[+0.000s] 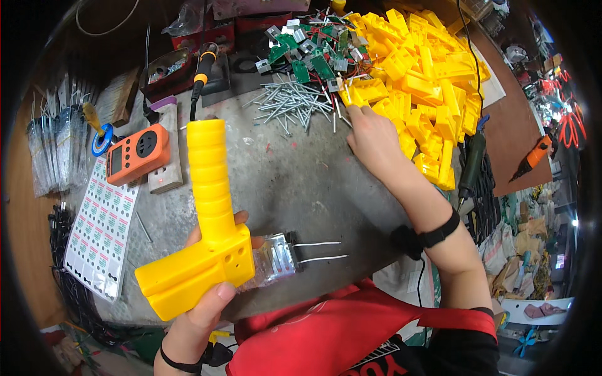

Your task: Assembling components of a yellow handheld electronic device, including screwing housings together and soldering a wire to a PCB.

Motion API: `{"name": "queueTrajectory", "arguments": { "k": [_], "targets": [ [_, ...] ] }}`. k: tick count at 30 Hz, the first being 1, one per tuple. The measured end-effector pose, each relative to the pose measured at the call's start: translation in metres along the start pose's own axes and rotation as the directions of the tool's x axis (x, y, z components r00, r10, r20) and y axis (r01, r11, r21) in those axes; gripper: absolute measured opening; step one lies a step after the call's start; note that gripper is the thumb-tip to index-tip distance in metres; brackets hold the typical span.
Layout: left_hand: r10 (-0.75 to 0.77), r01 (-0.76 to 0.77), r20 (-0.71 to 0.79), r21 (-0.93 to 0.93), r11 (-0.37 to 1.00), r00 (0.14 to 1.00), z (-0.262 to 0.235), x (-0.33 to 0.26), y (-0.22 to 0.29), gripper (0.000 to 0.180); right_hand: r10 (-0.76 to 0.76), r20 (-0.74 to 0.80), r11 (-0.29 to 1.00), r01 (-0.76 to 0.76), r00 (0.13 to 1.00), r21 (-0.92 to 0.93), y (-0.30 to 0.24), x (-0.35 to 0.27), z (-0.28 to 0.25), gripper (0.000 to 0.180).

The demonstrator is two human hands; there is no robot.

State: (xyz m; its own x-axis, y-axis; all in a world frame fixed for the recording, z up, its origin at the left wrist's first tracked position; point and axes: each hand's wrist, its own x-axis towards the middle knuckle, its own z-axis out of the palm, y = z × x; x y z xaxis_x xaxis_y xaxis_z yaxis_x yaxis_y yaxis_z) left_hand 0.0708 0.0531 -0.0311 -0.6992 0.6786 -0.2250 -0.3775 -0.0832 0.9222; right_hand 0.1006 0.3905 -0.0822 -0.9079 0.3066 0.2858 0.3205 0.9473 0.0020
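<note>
In my left hand [210, 301] is a yellow plastic gun-shaped housing [200, 266], its ribbed handle [210, 169] pointing up. My thumb presses on its near side and the other fingers are behind it. From its right end sticks out a shiny metal piece [277, 255] in a clear wrap, with two thin pale prongs. My right hand [374, 141] stretches to the near left edge of a heap of yellow plastic parts [433, 81], its fingertips at one part [367, 93]. Thumb and fingers are apart, and nothing shows between them. Long screws [291, 103] lie just left of it.
Green circuit boards [313, 56] with metal blocks are piled behind the screws. A black-and-orange corded tool [204, 72] stands behind the handle. To the left lie an orange socket meter [138, 153], a power strip [168, 150] and a sticker sheet [100, 229]. A dark green screwdriver-like tool [471, 166] hangs right.
</note>
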Motion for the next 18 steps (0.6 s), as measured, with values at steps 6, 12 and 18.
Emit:
{"name": "queueTrajectory", "arguments": {
  "k": [6, 12, 18],
  "targets": [
    [0.034, -0.033, -0.018, 0.033, 0.999, 0.999, 0.009, -0.004, 0.007, 0.092, 0.050, 0.171, 0.979, -0.014, 0.984, -0.202, -0.010, 0.023, 0.011, 0.023],
    [0.100, -0.094, -0.016, 0.220, 0.971, 0.995, -0.020, 0.001, -0.024, 0.074, -0.021, 0.160, 0.971, -0.018, 0.987, 0.239, -0.009, -0.010, -0.020, 0.027],
    [-0.032, 0.028, -0.087, -0.052, 0.998, 0.996, -0.003, 0.013, -0.004, 0.065, -0.054, 0.188, -0.119, -0.193, 0.981, 0.974, -0.091, -0.042, -0.113, 0.023]
  ]
}}
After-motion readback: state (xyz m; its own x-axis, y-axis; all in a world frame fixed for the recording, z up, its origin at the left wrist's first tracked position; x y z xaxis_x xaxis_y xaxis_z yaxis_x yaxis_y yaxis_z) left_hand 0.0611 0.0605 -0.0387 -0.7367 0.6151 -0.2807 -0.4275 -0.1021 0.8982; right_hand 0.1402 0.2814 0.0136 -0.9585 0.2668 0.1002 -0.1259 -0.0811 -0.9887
